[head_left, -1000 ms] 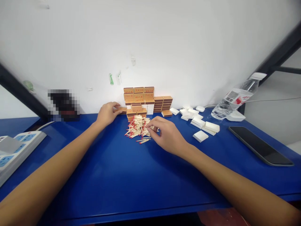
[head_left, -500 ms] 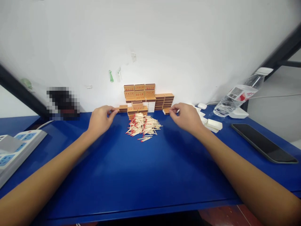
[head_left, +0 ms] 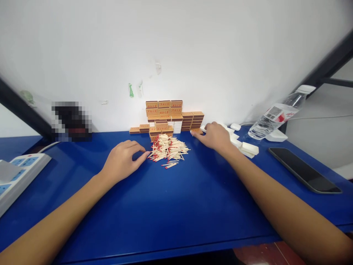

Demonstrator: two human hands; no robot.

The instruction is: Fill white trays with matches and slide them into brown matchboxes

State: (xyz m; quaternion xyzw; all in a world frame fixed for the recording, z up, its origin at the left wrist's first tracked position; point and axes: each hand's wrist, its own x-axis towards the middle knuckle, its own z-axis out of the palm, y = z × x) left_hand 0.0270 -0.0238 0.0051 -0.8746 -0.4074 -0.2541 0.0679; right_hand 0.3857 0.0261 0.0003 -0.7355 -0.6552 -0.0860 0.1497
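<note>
Far left, power strip (head_left: 29, 180) on the blue table (head_left: 165, 209); a blurred dark object (head_left: 71, 121) by the wall (head_left: 220, 55).

Left forearm enters from the lower left corner and slants up and inward, low over the table. Left hand (head_left: 122, 160): wrist nearly in line with the forearm, back of hand upward, fingers bent and grouped, thumb reaching right. Thumb and index tips close to each other at the left edge of the match pile (head_left: 169, 148); cannot tell whether a match is pinched between them.

Behind that hand, against the wall, two low steps of matchboxes (head_left: 144, 128). Then the tall matchbox stack (head_left: 164, 111), directly behind the matches, which lie loose mid-table, red heads mostly toward the left and front. Right of it, a lower matchbox block (head_left: 193, 121).

Single matchbox (head_left: 196, 130) at the foot of that block. Right hand (head_left: 217, 137) at it: forearm slanting in from the lower right, palm down, thumb stretched left to the box's near side, other fingers bent beyond; cannot tell whether they grip it.

Further right: white trays (head_left: 249, 148), tilted water bottle (head_left: 278, 114), phone (head_left: 305, 170) lying flat.
</note>
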